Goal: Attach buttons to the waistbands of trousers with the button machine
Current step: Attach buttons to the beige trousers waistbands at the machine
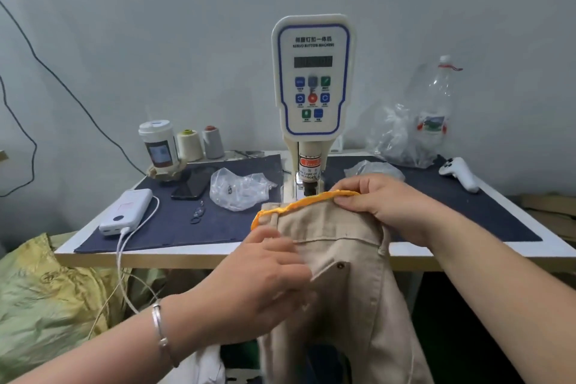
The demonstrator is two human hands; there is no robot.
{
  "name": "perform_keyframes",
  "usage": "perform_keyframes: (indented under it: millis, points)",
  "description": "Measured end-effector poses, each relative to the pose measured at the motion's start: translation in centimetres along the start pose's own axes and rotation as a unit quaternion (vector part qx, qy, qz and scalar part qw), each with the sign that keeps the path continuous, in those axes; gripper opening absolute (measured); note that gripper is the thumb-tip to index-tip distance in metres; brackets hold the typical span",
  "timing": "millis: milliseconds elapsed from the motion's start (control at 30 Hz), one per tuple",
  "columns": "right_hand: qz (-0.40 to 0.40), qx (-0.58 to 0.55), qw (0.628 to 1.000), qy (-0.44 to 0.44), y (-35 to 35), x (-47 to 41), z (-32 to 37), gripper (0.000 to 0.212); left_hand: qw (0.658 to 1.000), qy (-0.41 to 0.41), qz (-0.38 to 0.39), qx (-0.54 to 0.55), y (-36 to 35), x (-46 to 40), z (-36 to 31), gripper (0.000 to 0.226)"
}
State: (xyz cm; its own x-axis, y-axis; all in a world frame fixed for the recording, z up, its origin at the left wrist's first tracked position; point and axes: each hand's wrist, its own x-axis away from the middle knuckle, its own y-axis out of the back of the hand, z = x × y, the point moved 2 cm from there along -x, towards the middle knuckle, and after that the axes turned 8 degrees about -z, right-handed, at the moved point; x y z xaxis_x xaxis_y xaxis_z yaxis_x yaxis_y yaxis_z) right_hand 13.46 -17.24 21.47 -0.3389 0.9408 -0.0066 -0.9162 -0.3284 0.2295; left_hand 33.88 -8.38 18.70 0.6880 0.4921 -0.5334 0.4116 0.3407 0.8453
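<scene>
Beige trousers (339,262) with an orange-edged waistband (307,202) hang over the table's front edge, just in front of the white servo button machine (311,78). The machine's dark punch head (310,187) stands right behind the waistband. My right hand (383,203) pinches the waistband's upper right part. My left hand (268,277) grips the cloth lower down at the left side, its fingers blurred. A brown button (340,265) shows on a pocket flap below the waistband.
On the dark mat (174,221) lie a white power bank (126,212) with cable, a black phone (191,184), a clear bag of small parts (238,187) and loose rings. A cup, thread cones, a plastic bottle (436,109), bags and a white controller (459,171) stand behind.
</scene>
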Motion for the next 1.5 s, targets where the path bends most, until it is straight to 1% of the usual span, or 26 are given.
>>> perform_keyframes:
  millis: [67,100,167,200,233,267,333,367,400,433,500,567,667,767,800,833,933,1000,1100,1200,1300,1400,1500]
  points:
    - [-0.102,0.093,0.988,0.062,-0.1,-1.0,-0.5,0.024,0.997,0.05,-0.019,0.055,1.2,0.5,1.0,0.026]
    - [-0.127,0.111,0.983,0.077,-0.2,-1.3,-0.8,0.023,0.995,0.085,-0.034,0.051,1.7,0.7,1.8,0.025]
    - [-0.132,0.149,0.977,0.075,0.1,-1.9,-1.7,0.014,0.985,0.157,-0.053,0.041,2.3,1.1,3.6,0.027]
    - [-0.136,0.169,0.974,0.067,0.5,-2.3,-2.4,0.012,0.978,0.192,-0.063,0.059,2.4,1.3,4.6,0.03]
    - [-0.163,0.183,0.968,0.06,1.1,-2.7,-3.2,0.011,0.969,0.219,-0.076,0.081,2.5,1.4,5.6,0.034]
    - [-0.219,0.197,0.954,0.056,2.0,-3.0,-4.0,0.012,0.962,0.238,-0.095,0.098,2.5,1.5,6.5,0.036]
    - [-0.361,0.225,0.904,0.039,4.3,-3.3,-5.8,0.015,0.949,0.261,-0.141,0.102,1.9,1.6,8.0,0.039]
    - [-0.412,0.242,0.878,0.025,5.4,-3.3,-6.8,0.016,0.943,0.276,-0.162,0.093,1.5,1.7,8.9,0.039]
    - [-0.442,0.261,0.858,0.008,6.4,-3.3,-7.9,0.015,0.935,0.295,-0.183,0.075,1.0,1.7,9.8,0.038]
    - [-0.457,0.282,0.844,-0.01,7.1,-3.5,-8.9,0.014,0.925,0.317,-0.205,0.052,0.6,1.8,11.0,0.035]
    - [-0.453,0.328,0.829,-0.026,8.2,-4.3,-10.7,0.01,0.899,0.359,-0.251,0.023,-0.2,2.1,13.4,0.032]
    - [-0.416,0.373,0.829,-0.001,8.6,-5.6,-12.0,0.017,0.888,0.373,-0.268,0.027,-1.3,1.8,15.1,0.033]
    - [-0.348,0.439,0.828,0.031,8.7,-8.5,-13.0,0.025,0.905,0.367,-0.214,0.009,-4.8,0.6,16.2,0.033]
    - [-0.318,0.512,0.798,-0.02,8.8,-11.4,-12.9,0.031,0.904,0.401,-0.147,-0.008,-8.4,0.1,17.2,0.029]
    - [-0.308,0.518,0.797,-0.042,8.8,-12.1,-12.8,0.033,0.9,0.418,-0.125,0.0,-9.2,0.2,17.6,0.028]
    - [-0.298,0.51,0.805,-0.063,8.9,-12.6,-12.6,0.034,0.895,0.434,-0.104,0.005,-10.0,0.3,18.0,0.029]
    - [-0.29,0.472,0.825,-0.113,9.4,-14.1,-12.9,0.027,0.892,0.449,-0.052,-0.025,-11.5,0.3,18.8,0.028]
    - [-0.275,0.464,0.832,-0.126,9.6,-14.7,-13.1,0.023,0.892,0.45,-0.045,-0.032,-11.9,0.2,19.3,0.03]
    - [-0.246,0.47,0.837,-0.136,9.8,-15.2,-13.3,0.009,0.881,0.471,-0.055,-0.008,-12.3,0.3,19.9,0.035]
    - [-0.252,0.473,0.834,-0.13,10.0,-15.6,-14.0,0.009,0.866,0.495,-0.069,0.021,-12.3,0.5,19.9,0.035]
    - [-0.303,0.463,0.824,-0.121,9.6,-15.4,-14.4,0.009,0.856,0.505,-0.097,0.046,-12.0,0.6,19.7,0.033]
    - [-0.354,0.463,0.808,-0.086,9.1,-15.1,-14.8,0.007,0.852,0.505,-0.124,0.064,-11.9,1.0,19.5,0.029]
    - [-0.358,0.468,0.804,-0.082,9.0,-15.2,-15.1,0.01,0.848,0.506,-0.131,0.085,-11.8,1.2,19.5,0.029]
